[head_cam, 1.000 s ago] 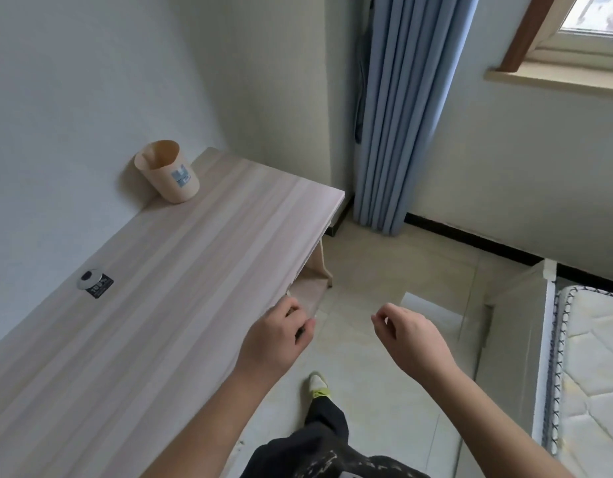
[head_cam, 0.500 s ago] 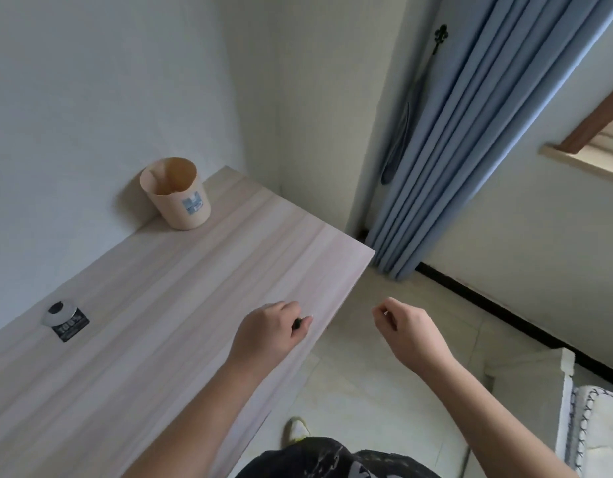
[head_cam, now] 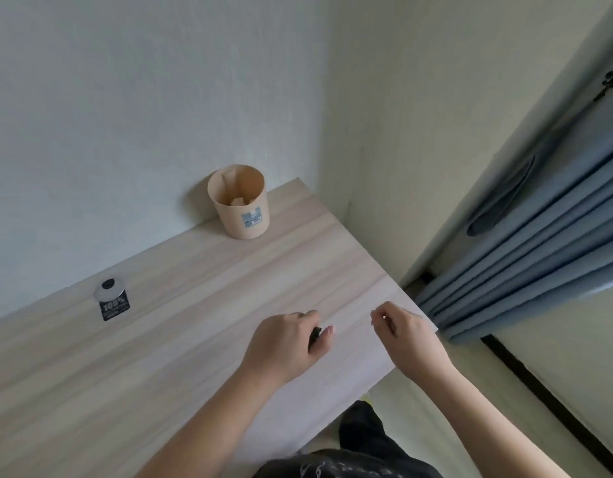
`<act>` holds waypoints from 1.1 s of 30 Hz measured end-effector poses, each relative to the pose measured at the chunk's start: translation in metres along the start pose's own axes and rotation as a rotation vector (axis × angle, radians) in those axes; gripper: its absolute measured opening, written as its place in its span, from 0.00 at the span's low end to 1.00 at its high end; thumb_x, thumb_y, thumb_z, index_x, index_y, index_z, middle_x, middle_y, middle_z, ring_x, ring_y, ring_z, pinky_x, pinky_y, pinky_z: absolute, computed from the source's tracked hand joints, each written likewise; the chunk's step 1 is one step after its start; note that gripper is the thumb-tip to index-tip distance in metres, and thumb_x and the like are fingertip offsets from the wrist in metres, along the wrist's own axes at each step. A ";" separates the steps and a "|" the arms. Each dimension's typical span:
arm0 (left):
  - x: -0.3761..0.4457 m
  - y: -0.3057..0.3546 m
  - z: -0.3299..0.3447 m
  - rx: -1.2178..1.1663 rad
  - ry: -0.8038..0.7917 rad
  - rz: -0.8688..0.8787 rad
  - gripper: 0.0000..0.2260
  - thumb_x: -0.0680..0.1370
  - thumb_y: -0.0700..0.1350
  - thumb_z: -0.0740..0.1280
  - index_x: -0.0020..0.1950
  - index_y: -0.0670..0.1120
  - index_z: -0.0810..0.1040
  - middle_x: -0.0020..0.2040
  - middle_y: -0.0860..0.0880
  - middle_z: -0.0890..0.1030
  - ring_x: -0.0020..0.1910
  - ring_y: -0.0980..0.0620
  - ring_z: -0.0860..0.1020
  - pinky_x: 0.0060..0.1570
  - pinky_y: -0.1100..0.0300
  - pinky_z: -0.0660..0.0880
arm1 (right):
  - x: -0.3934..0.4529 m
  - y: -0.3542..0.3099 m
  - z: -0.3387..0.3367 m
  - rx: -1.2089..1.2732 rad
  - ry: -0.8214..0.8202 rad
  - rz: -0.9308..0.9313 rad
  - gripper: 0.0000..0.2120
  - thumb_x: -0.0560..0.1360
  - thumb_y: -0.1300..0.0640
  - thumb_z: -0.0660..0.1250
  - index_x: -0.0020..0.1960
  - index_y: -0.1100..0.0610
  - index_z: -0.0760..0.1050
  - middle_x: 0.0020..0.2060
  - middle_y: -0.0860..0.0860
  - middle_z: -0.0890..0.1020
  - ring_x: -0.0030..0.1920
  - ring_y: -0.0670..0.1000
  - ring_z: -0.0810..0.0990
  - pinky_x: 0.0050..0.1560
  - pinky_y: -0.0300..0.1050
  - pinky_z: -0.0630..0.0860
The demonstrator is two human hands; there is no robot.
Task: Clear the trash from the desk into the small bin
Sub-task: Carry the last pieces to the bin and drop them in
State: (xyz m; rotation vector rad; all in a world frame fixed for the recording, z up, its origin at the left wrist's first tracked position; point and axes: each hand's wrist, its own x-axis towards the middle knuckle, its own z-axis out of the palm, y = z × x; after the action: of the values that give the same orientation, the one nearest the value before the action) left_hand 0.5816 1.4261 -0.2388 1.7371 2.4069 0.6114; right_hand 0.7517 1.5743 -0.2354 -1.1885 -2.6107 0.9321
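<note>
A small tan bin (head_cam: 240,201) stands upright at the far end of the wooden desk (head_cam: 181,305), against the wall, with something pale inside. My left hand (head_cam: 284,343) hovers over the desk's right part, curled around a small dark object (head_cam: 314,334) that only partly shows between the fingers. My right hand (head_cam: 406,334) is beside it near the desk's right corner, fingers loosely curled and holding nothing. A small black-and-white item with "100%" printed on it (head_cam: 112,303) lies on the desk to the left, near the wall.
A white wall runs along the desk's far side. Blue curtains (head_cam: 539,243) hang to the right, beyond the desk's end. Pale floor and a dark skirting strip (head_cam: 539,384) show at lower right. My dark trousers (head_cam: 353,453) are at the bottom edge.
The view has swung up and left, so the bin and printed item sit more to the right in frame. Both hands have moved from past the desk's edge to above its surface.
</note>
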 end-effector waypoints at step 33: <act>0.126 -0.118 -0.077 -0.035 0.375 -0.812 0.10 0.78 0.49 0.62 0.39 0.47 0.68 0.35 0.50 0.72 0.34 0.52 0.70 0.33 0.58 0.66 | 0.371 -0.194 0.096 -0.319 -0.309 -0.907 0.16 0.78 0.60 0.59 0.65 0.59 0.67 0.62 0.60 0.71 0.54 0.60 0.75 0.50 0.50 0.73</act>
State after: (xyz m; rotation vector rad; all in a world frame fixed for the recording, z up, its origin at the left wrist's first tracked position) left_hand 0.4099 1.4923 -0.1960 0.5276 2.9817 0.8728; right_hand 0.3403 1.6972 -0.2495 0.2119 -3.0877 0.5300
